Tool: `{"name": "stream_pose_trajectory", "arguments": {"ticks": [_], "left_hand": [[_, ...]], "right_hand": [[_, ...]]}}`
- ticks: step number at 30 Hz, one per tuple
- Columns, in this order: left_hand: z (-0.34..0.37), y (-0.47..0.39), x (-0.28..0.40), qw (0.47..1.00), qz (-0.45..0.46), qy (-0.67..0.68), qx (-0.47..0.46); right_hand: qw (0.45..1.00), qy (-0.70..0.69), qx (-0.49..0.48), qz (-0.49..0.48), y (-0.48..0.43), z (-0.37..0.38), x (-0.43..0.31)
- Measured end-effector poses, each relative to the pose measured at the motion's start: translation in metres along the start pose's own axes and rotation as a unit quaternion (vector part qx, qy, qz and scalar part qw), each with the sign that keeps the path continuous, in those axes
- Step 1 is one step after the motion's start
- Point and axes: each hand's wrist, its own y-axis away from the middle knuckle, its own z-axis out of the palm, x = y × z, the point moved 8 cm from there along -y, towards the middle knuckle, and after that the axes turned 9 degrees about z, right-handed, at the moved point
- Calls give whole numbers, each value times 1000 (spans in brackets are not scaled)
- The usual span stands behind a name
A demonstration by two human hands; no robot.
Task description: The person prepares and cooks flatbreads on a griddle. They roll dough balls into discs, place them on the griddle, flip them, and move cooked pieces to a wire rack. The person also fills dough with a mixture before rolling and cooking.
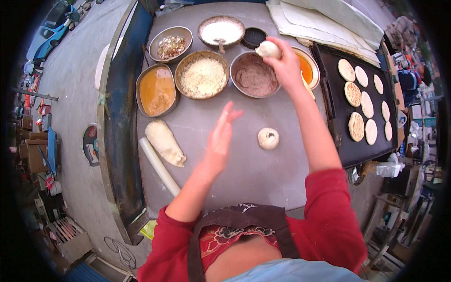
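Note:
My right hand point(283, 61) grips a ball of pale dough point(269, 49) above the right rim of a metal bowl of reddish-brown paste point(256, 75). Over the middle of the grey work surface point(232, 183), my left hand point(221, 139) is raised with its fingers apart and holds nothing. A second dough ball point(268, 138) with a dark spot on top rests on the surface between my forearms. Left of my left hand lies a long piece of dough point(164, 141), with a white rolling pin point(159, 166) beside it, partly hidden by my forearm.
Along the back stand bowls of sesame seeds point(202, 75), white powder point(221, 32), chopped filling point(171, 47) and yellowish liquid point(157, 91), plus a dish of orange liquid point(305, 68). At right, several flatbreads point(353, 94) lie on a black griddle point(345, 151), near folded white cloths point(324, 24).

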Motion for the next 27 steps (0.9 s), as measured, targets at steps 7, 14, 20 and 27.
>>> {"name": "stream_pose_trajectory", "arguments": {"ticks": [7,14,20,27], "left_hand": [[-8,18,-29,996,-82,22,-3],[-8,13,10,1000,0,9,4],[83,19,79,935,233,-263,-39],[198,78,42,916,195,-218,-275]], "right_hand": [[937,299,-1,-181,-130,66,71],[933,-331,-43,132,-56,1,55],[727,-621,-139,258,181,-22,6],[758,-509,16,407,378,-90,34]]}}
